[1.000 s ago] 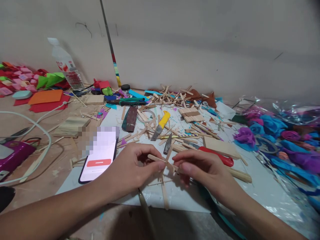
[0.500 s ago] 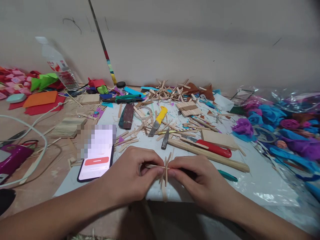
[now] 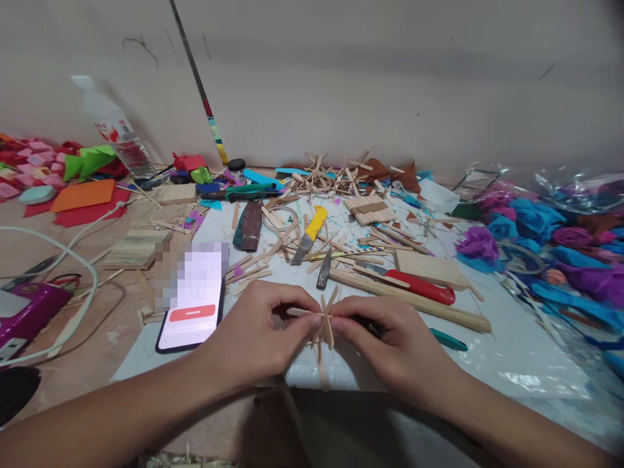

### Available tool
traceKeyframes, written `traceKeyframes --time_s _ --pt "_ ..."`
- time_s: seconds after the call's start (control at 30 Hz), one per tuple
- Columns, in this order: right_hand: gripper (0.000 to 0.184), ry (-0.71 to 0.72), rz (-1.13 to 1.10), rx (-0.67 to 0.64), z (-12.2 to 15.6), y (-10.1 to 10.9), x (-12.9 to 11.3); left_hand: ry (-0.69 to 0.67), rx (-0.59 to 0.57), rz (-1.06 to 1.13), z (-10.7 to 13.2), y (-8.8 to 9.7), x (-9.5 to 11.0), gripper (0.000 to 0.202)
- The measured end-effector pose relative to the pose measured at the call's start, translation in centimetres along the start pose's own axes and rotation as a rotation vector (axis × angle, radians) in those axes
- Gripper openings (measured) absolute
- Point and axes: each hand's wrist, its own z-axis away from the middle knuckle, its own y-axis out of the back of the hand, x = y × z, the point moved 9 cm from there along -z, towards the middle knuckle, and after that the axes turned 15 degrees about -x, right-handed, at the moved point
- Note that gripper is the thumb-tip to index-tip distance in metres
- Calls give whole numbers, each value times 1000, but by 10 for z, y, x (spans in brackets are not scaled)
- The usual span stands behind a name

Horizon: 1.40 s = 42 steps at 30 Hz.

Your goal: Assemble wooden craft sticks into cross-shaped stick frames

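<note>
Between my hands, near the front edge of the table, is a small star-like bundle of crossed wooden craft sticks. My left hand pinches it from the left with thumb and forefinger, and one stick runs back into that palm. From the right, the thumb and forefinger of my right hand close on the same bundle. Just beyond lies a hammer with a dark head and wooden handle. A yellow utility knife and a red-handled knife rest among loose sticks.
A phone lies left of my hands, beside a thin wooden board. At the back is a heap of joined sticks and a banded stack of sticks. Paper flowers fill the right; a plastic bottle leans against the wall.
The stick bundle has turned slightly between my fingers, so its crossed ends fan out differently. Both hands keep their pinch. The whole view has shifted a little.
</note>
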Motion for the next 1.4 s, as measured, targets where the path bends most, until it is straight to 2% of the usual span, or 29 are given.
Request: traceKeyframes --time_s 0.2,0.3,0.47,0.73,1.0,1.17,1.23,1.33,1.4 --pt "20 34 12 148 8 20 -6 15 29 49 -3 7 0 18" --pt "19 30 29 170 9 24 -6 7 16 30 -4 9 1 16" --pt "19 8 -20 137 7 21 1 -40 -8 83 -5 6 2 10" --pt "22 -29 -173 16 3 9 12 -42 17 73 -3 5 1 8" --pt "21 -14 -137 -6 -4 5 11 -4 -10 76 -4 1 -3 6" --pt "28 -53 -74 -5 3 3 10 29 -20 112 -3 -2 -8 8" --pt "26 -80 -25 68 10 10 13 44 -13 108 -2 -1 -12 11" --pt "27 -118 84 239 18 36 20 65 16 101 -4 4 -19 14" --pt "30 -144 202 242 11 55 26 66 18 109 -6 5 -21 15"
